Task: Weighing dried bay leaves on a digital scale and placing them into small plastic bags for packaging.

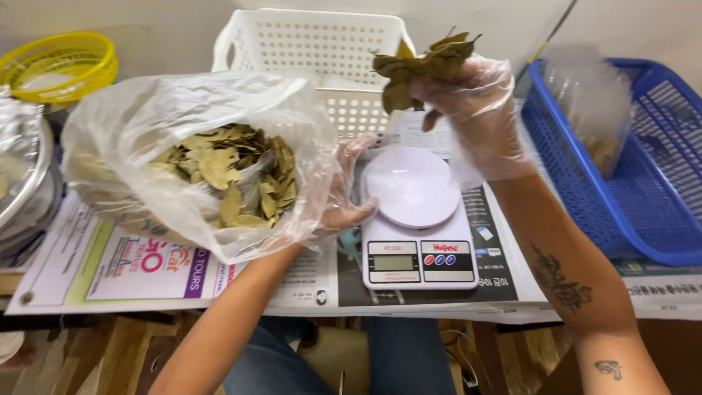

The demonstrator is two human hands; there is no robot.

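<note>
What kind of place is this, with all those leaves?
Probably a small packing spot for dried leaves, maybe in a home or shop. A gloved right hand holds leaves above a kitchen scale, beside a big plastic bag of leaves and a blue basket holding clear pouches.

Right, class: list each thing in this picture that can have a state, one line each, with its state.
Plastic bag: open, holding dried leaves.
Kitchen scale: platform bare.
White basket: upright.
Right hand: gloved, raised, gripping a bunch of leaves.
Left hand: gloved, against the bag's mouth.
</note>
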